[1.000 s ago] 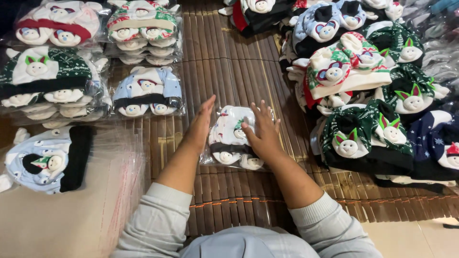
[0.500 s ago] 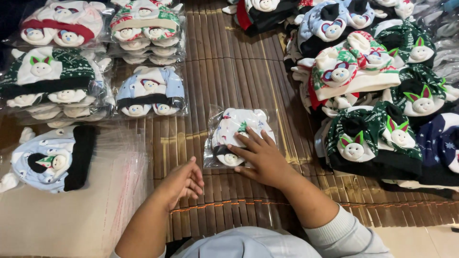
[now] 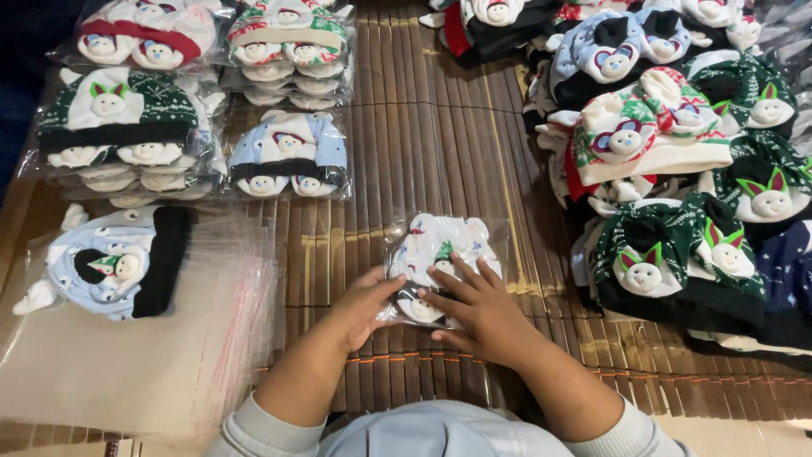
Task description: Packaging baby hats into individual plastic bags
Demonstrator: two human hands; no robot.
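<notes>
A white knitted baby hat sealed in a clear plastic bag (image 3: 440, 245) lies on the brown bamboo mat (image 3: 431, 135) in front of me. My right hand (image 3: 474, 309) rests flat on its lower half, fingers spread. My left hand (image 3: 364, 306) touches the bag's lower left edge, thumb against the plastic. Both forearms come up from the bottom of the view in grey sleeves.
A stack of empty clear bags (image 3: 127, 364) lies at the left with a light blue hat (image 3: 114, 264) on top. Bagged hat stacks (image 3: 288, 161) stand behind it. A big pile of loose green, white and blue hats (image 3: 677, 169) fills the right side.
My left hand had drawn back off the bag toward me and has now returned to its lower left edge. My right hand stayed pressed on the bag.
</notes>
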